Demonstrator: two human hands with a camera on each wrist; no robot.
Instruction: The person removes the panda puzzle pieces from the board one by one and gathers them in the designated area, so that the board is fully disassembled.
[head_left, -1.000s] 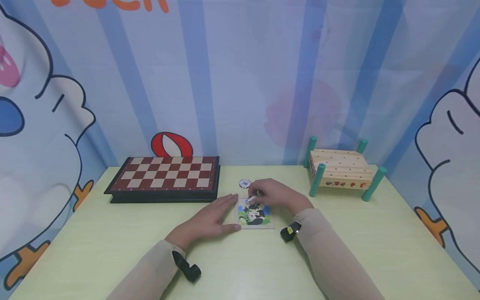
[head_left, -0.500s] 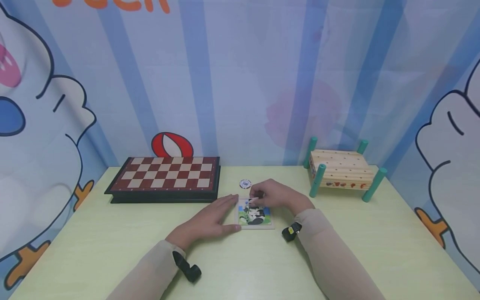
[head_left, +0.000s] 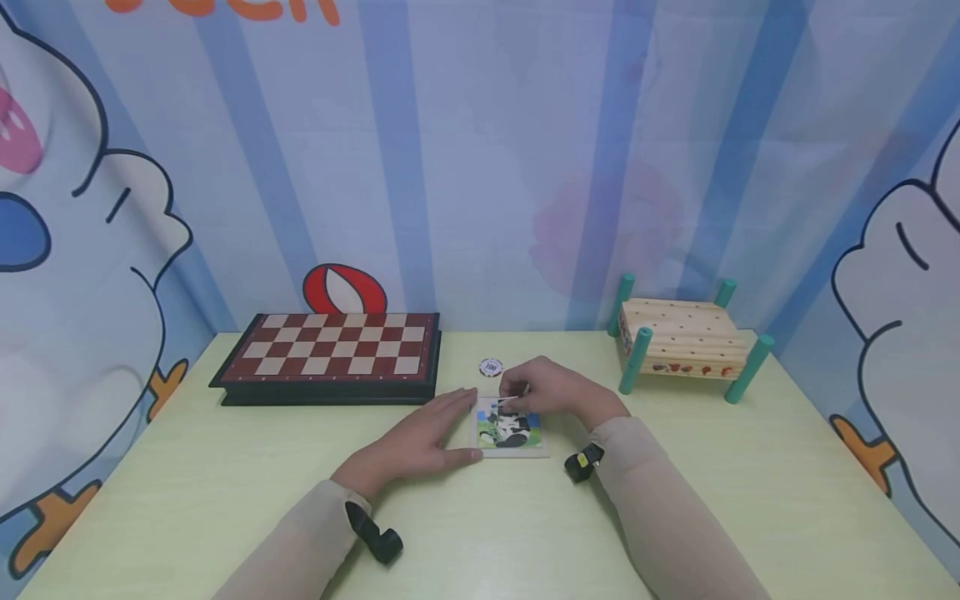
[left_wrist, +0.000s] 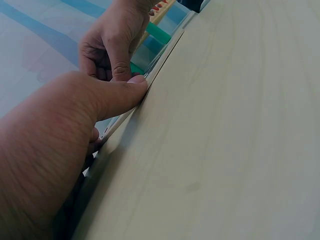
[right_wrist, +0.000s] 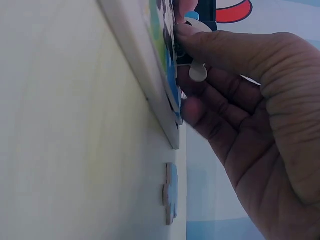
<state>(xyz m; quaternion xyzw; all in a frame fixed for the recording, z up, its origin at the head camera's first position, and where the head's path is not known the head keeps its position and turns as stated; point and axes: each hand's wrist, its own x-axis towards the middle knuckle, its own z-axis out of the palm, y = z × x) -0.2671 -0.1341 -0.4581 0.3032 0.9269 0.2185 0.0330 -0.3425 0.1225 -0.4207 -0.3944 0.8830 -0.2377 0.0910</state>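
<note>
A small jigsaw puzzle (head_left: 510, 429) with a black-and-white cow picture lies in a pale frame at the middle of the table. My left hand (head_left: 412, 442) rests along the frame's left side, its fingers straight; in the left wrist view the thumb (left_wrist: 122, 95) touches the frame's edge. My right hand (head_left: 551, 387) is over the puzzle's top edge. Seen from the right wrist, its thumb and fingers pinch a puzzle piece (right_wrist: 198, 72) with a rounded knob, partly hidden by the fingers. Another puzzle piece (right_wrist: 171, 194) lies on the table past the frame.
A poker chip (head_left: 491, 367) marked 100 lies just behind the puzzle. At the back left is a folded chessboard box (head_left: 330, 354). A wooden rack (head_left: 682, 337) with green posts stands at the back right, before a printed cloth backdrop (head_left: 487, 167).
My right hand and the pinched puzzle piece have shifted only very slightly at the puzzle's top edge. The left hand stays on the frame.
</note>
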